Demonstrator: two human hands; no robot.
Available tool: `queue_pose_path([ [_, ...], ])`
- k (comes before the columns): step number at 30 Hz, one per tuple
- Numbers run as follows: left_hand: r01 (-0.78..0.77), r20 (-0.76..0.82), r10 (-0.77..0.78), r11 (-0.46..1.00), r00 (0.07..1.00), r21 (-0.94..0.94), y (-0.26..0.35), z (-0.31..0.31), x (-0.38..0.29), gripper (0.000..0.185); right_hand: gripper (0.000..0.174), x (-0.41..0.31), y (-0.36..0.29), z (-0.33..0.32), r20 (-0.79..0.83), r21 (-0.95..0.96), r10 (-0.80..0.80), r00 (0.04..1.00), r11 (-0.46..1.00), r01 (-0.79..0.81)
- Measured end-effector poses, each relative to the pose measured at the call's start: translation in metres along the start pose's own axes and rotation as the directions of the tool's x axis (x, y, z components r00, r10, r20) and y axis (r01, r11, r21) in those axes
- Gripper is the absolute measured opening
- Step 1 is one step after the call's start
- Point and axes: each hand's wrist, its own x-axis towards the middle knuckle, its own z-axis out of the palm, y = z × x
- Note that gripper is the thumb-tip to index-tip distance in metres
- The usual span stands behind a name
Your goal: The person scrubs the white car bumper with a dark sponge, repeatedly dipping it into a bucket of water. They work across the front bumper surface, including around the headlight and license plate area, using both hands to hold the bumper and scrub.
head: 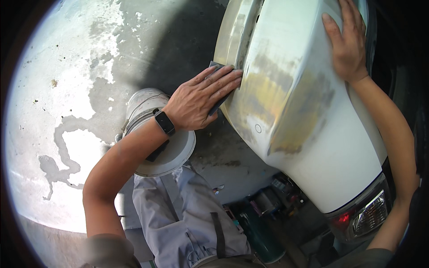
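Note:
My left hand (204,95), with a dark watch on its wrist, lies flat over a dark sheet of what looks like sandpaper (218,106). It holds the sheet against the lower edge of a white car bumper (338,167), fingers extended. Beside those fingertips, sanded patches (300,114) show yellow and grey layers under the white. A small round parking sensor (258,128) sits in the bumper. My right hand (350,47) rests on the upper part of the bodywork, thumb apart from the fingers, holding nothing.
Below my left forearm stands a white bucket (179,157) of cloudy liquid, with a dark piece in it. A tail light (365,214) is at lower right. A dark green cylinder (259,234) and assorted items stand near my legs. Wet patches mark the concrete floor (77,77).

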Motion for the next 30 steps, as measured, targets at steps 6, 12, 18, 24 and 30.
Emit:
queue_pose_path([
  [6, -0.091, 0.021, 0.090, 0.926, 0.996, 0.367, -0.021, -0.034, 0.023, 0.096, 0.067, 0.000, -0.001, 0.000, 0.020, -0.022, 0.036, 0.999, 0.999, -0.036],
  [12, -0.060, 0.141, 0.044, 0.992, 0.989, 0.108, -0.004, -0.039, 0.019, 0.088, 0.070, 0.000, -0.003, -0.002, 0.035, -0.009, 0.062, 0.997, 0.998, -0.061],
  [18, -0.158, 0.063, 0.145, 0.907, 0.987, 0.391, -0.013, -0.044, 0.018, 0.087, 0.072, 0.000, -0.004, -0.001, 0.012, 0.005, 0.087, 0.996, 0.996, -0.087],
  [24, -0.206, 0.106, 0.181, 0.924, 0.978, 0.323, -0.030, -0.040, 0.015, 0.087, 0.072, 0.000, -0.002, 0.001, 0.010, -0.021, 0.065, 0.998, 0.998, -0.064],
  [30, 0.175, -0.421, -0.412, 0.850, 0.808, -0.497, 0.010, -0.045, 0.026, 0.080, 0.072, -0.001, 0.002, 0.005, -0.019, -0.033, 0.049, 0.999, 0.998, -0.050],
])
